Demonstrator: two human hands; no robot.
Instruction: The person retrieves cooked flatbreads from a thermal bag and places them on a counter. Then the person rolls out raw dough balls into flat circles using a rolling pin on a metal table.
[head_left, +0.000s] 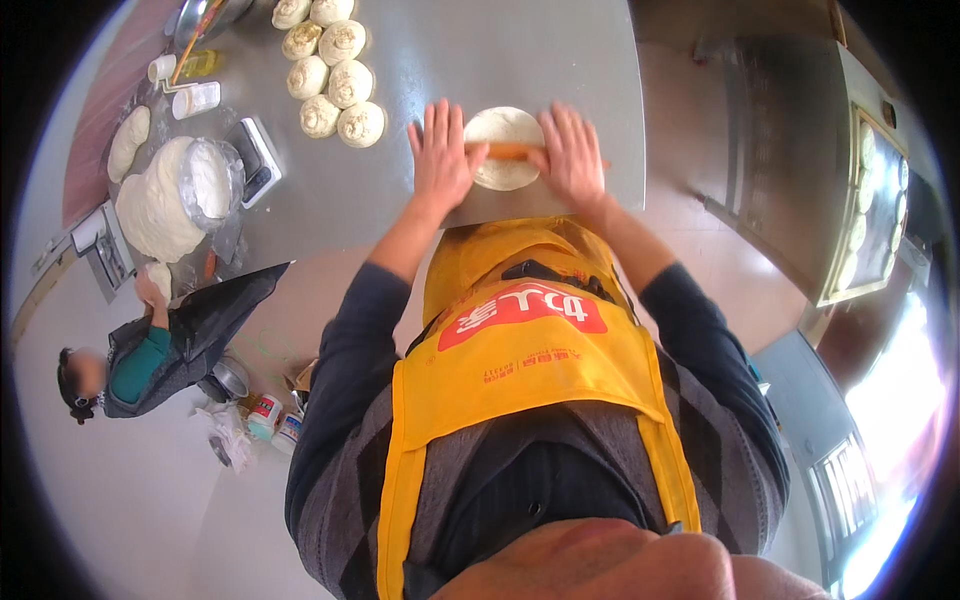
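A round, flattened piece of dough (501, 177) lies on the metal table near its front edge. Across its middle runs a slim wooden rolling pin (507, 151). My left hand (444, 159) rests over the pin's left end, fingers stretched forward and thumb along the wood. Over the right end lies my right hand (571, 159), slightly blurred, also with long straight fingers; a tip of the pin shows beyond it. Both palms hide the ends of the pin. Coiled dough pieces (349, 84) stand in two columns farther off, to the left of my left hand.
Left on the table (517, 45) are a large dough mass (154, 202), a kitchen scale (256, 161), a white-capped jar (196, 100) and a metal bowl (206, 19). Another person (142, 360) handles dough at the left. An appliance (840, 202) holding dough rounds stands at right.
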